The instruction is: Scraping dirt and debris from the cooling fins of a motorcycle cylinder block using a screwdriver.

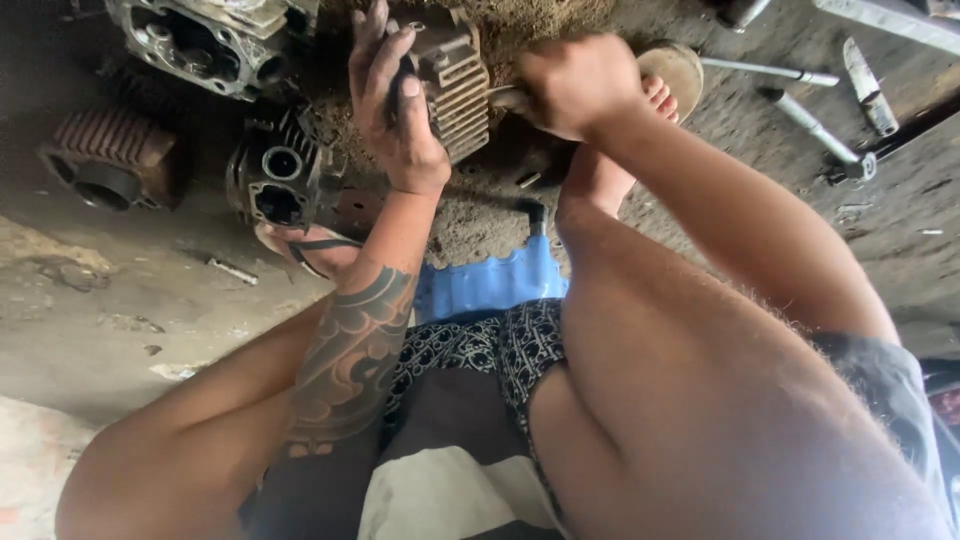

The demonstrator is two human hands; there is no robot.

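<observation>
We hold a finned engine cylinder (452, 82) up off the dirty concrete floor (120, 290), between our knees and above a patch of brown grit. Our left hand (395, 105) has its grip wrapped round the cylinder's near side, fingers spread over the top edge and thumb pressed on the fins. Our right hand (577, 85) is clenched into a fist around the handle of a tool (505, 97), most of it hidden in the fist, whose visible end meets the cylinder's right face. The cylinder's fins run crosswise, stacked one above another, and its long axis is tilted, running from the lower right up toward the upper left; we cannot tell which way its bore opens. Left of the cylinder lie a dark cylinder head (275, 175) with round openings facing us, a rusty finned part (110, 155) farther left, and a grey engine casting (205, 40) above those. Right of the cylinder, well apart, lie several metal rods (815, 130). Below the cylinder sits a blue plastic stool (490, 280).
</observation>
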